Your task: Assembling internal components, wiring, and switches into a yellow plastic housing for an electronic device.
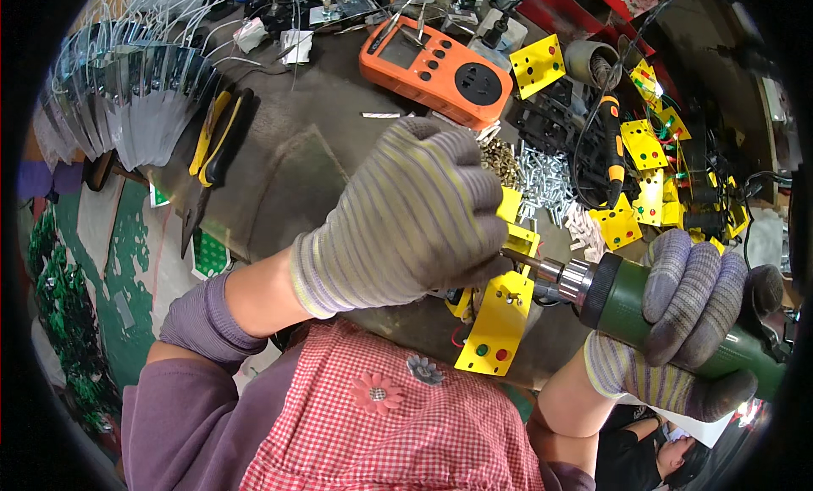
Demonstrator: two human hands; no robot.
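Yellow bracket [493, 323]: one piece, between four and five o'clock, in front of your apron [339, 406]; slanted; a green and a red round part near its lower end.
Left hand [406, 216]: gloved, at the centre; your fingers curl together just above the bracket, beside the driver's bit; you cannot tell whether they clamp anything, as the fingertips are hidden.
Right hand [690, 309]: gloved, between three and four o'clock; your fingers wrap tightly around the green power driver [628, 292].
Driver nose: silver chuck [576, 279], pointing toward nine o'clock, at your left fingers.
Orange meter [406, 63]: twelve o'clock, with screen, buttons and black socket.
Silver screws [546, 182]: loose heap, between two and three o'clock.
Brass-coloured parts [501, 162]: two o'clock, touching the silver heap.
Pliers [222, 144]: ten o'clock, yellow-and-black handles, nose toward you.
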